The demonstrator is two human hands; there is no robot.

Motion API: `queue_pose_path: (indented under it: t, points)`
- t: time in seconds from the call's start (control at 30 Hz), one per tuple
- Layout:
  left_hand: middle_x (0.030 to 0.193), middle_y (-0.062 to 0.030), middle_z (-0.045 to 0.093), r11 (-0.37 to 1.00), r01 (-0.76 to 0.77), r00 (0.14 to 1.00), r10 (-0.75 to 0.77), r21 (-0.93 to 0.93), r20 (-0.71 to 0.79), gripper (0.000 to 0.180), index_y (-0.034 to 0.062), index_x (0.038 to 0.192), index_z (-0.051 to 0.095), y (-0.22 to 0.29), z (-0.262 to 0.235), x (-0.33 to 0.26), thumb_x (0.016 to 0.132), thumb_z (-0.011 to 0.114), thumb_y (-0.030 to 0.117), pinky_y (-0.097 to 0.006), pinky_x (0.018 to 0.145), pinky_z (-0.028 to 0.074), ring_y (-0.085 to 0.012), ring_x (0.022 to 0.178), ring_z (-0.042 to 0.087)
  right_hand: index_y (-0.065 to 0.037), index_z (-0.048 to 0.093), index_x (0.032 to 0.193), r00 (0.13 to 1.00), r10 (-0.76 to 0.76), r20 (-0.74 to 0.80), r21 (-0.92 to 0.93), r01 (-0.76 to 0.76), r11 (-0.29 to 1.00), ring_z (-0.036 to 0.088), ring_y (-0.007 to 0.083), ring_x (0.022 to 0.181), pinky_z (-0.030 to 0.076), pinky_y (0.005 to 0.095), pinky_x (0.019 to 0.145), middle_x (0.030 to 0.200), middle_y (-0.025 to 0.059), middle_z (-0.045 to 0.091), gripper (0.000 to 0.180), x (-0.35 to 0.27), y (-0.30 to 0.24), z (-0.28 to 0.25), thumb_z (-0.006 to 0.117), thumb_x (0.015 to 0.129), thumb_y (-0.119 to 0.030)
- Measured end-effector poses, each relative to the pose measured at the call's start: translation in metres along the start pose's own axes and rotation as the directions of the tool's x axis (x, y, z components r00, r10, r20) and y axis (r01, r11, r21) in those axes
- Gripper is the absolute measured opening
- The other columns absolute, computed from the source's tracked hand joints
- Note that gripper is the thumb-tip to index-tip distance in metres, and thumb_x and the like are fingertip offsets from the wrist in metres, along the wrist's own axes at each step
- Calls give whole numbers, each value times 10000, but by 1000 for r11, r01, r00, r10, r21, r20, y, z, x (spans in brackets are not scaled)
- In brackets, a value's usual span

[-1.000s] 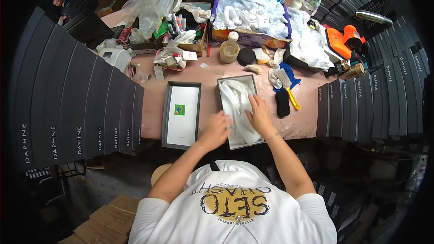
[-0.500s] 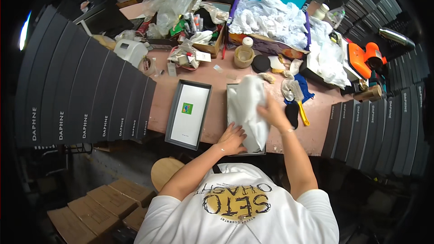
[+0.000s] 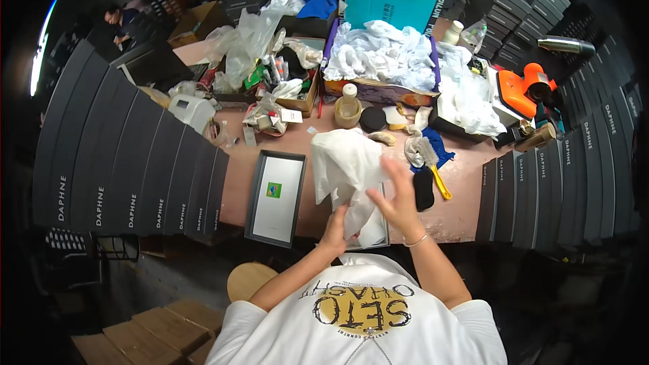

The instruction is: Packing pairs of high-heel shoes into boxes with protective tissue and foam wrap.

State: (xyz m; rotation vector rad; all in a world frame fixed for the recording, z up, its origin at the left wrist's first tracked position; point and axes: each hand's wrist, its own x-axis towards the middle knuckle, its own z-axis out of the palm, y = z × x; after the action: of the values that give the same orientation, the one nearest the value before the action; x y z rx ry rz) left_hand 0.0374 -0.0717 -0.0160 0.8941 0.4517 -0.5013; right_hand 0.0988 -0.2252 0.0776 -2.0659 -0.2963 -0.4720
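Note:
A white wrapped bundle (image 3: 348,159), in soft thin paper or cloth, is raised above the near edge of the table. My left hand (image 3: 335,230) is closed around its lower end. My right hand (image 3: 399,204) is open beside the bundle, with fingers spread and the palm turned toward it; whether it touches is hard to tell. Beneath both hands lies a shoe box (image 3: 376,235) with white lining, mostly hidden by the bundle. Left of it rests a dark grey box part (image 3: 270,215), white inside, bearing a green sticker. What the wrapping contains is hidden.
Stacked dark shoe boxes (image 3: 128,162) wall the left side, and more boxes (image 3: 554,189) the right. Behind are a carton (image 3: 378,94) of crumpled white paper, a jar (image 3: 347,111), a yellow-handled brush (image 3: 440,181), a black pad (image 3: 424,190) and an orange tool (image 3: 517,93).
The white bundle has come up from the box and tilted to the left. My left hand has moved from the box edge to grip it; my right hand has opened beside it.

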Motion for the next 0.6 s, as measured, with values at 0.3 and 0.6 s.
queue_pose_path:
  t: [0.3,0.6]
  points:
    - [723,-108,554,805,385,886,-187,-451,424,679,104,1167,535,23,-50,-21,831,418,683,-212,341,313,-150,409,443,48,586,747,908,202,366,271,-312,911,462,92,601,391,257,557,641,42,542,239,7,-11,11,599,892,-141]
    - [958,-73,632,970,-218,954,236,-111,188,480,126,1137,555,26,-68,-34,891,424,517,-281,422,418,-184,627,577,32,613,757,549,-62,834,187,-175,967,558,258,594,456,333,586,683,170,583,144,-24,-23,12,620,802,-104]
